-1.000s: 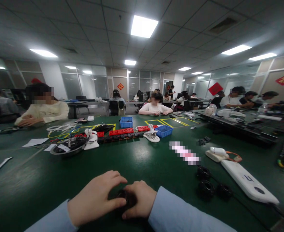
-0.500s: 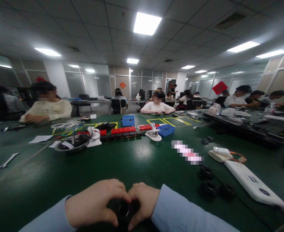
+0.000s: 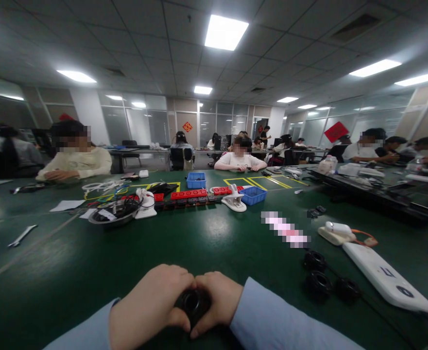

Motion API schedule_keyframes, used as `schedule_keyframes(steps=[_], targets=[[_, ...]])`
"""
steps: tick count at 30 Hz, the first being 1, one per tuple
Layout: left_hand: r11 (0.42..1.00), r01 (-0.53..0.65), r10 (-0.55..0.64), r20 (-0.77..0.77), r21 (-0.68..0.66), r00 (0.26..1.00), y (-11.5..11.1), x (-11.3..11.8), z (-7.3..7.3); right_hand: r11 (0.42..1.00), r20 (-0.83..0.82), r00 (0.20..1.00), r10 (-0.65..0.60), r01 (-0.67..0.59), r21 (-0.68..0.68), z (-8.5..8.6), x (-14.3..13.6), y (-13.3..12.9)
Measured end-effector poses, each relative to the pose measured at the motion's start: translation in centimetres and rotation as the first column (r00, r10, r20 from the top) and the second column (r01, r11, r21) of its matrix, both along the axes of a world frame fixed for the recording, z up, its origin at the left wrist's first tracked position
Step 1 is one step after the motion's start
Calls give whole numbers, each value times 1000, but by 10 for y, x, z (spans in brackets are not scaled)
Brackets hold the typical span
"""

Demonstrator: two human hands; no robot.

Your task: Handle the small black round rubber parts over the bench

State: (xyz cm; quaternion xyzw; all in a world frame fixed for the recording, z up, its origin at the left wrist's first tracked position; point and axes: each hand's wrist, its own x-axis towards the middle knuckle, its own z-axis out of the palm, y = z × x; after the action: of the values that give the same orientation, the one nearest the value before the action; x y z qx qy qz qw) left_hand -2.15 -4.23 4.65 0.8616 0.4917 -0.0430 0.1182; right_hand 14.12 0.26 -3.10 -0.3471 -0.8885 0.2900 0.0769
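Low in the view, a black round part with a hole in its middle sits between my two hands, close to the green table. My left hand curls round it from the left, with the thumb at its near side. From the other side my right hand wraps it, and the fingertips of both hands meet above it. Its underside and outer edges are hidden by my fingers. To the right lie several similar black round parts, with a black cable running by them.
A white device lies at the right, a white case behind it. A wrench is at the left. Farther back stand a metal bowl of cables, red power strips, a white clip and a blue bin. People sit around.
My view has shifted slightly, so the table things appear a little farther right. My hands stay round the black part, which now shows slightly higher, with its hole seen more clearly.
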Motion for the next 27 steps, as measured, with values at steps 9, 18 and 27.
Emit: schedule_keyframes(steps=[9,18,27], targets=[[979,-151,165,-96,137,982,-3,13,-5,962,91,977,-193,170,213,-2,-6,-5],[941,-196,227,-86,276,970,-6,19,-22,954,101,975,-200,170,246,-3,-7,-7],[943,-201,228,-75,265,971,-4,18,-26,958,103,977,-184,155,242,-2,-8,-8]])
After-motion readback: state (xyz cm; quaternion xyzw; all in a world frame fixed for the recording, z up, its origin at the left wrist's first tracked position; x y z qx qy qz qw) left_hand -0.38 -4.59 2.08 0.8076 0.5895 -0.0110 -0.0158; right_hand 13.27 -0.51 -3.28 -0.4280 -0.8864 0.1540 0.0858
